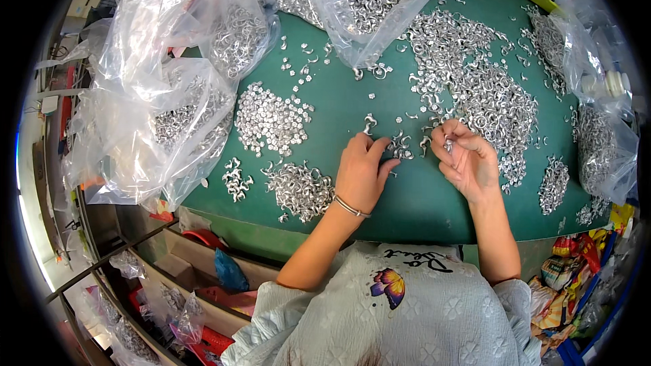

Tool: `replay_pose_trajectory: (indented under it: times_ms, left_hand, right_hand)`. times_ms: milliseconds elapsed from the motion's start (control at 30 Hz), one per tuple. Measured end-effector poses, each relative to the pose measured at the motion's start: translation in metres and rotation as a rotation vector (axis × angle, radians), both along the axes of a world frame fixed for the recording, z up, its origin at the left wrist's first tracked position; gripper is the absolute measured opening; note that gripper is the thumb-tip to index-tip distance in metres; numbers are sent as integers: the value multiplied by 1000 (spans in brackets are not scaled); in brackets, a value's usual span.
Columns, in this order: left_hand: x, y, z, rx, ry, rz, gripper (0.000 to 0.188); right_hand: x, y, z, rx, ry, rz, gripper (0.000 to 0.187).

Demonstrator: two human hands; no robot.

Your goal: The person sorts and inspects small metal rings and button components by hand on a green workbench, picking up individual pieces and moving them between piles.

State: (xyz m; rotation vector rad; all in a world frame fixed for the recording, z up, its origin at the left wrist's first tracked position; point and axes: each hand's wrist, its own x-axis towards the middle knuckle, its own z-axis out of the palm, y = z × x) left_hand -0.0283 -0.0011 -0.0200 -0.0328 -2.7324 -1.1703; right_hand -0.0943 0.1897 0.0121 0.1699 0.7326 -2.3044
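My left hand (361,171), with a bracelet on its wrist, reaches low over the green table with fingers and thumb apart. A curved silver metal piece (369,123) lies right at its fingertips, and a small cluster of curved metal pieces (401,147) sits just right of them. My right hand (469,165) is raised a little, thumb and fingers pinched on a small silver metal piece (448,143), partly hidden by the fingers. Beside that hand spreads a large heap of curved metal pieces (491,102).
Left of my hands are a pile of small flower-shaped metal pieces (271,118) and a heap of curved ones (298,190). Clear plastic bags of metal parts (369,0) stand at the back, the left (135,95) and the right (600,149). An open drawer (196,257) lies below left.
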Motion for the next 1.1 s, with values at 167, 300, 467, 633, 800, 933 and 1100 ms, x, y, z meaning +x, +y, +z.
replay_pose_trajectory:
  times_ms: [167,300,467,633,800,933,1100]
  left_hand:
    - [0,5,0,-17,33,-2,28]
    - [2,0,-2,-61,5,-15,28]
    - [6,-2,6,-40,14,53,24]
    - [1,8,0,-31,27,-2,21]
    - [8,0,1,-31,39,39,26]
    - [3,9,5,-30,53,-6,26]
    - [-2,17,-6,-64,107,14,22]
  right_hand:
    - [8,-10,-9,986,792,78,13]
    - [9,-24,-23,1543,1369,-27,12]
    - [6,-18,-17,1485,1298,-124,9]
    - [6,-31,-24,1547,1453,56,12]
    - [5,-12,-11,1050,780,114,4]
    - [4,-1,3,2,1,104,12]
    - [4,-1,-19,-219,-140,63,19]
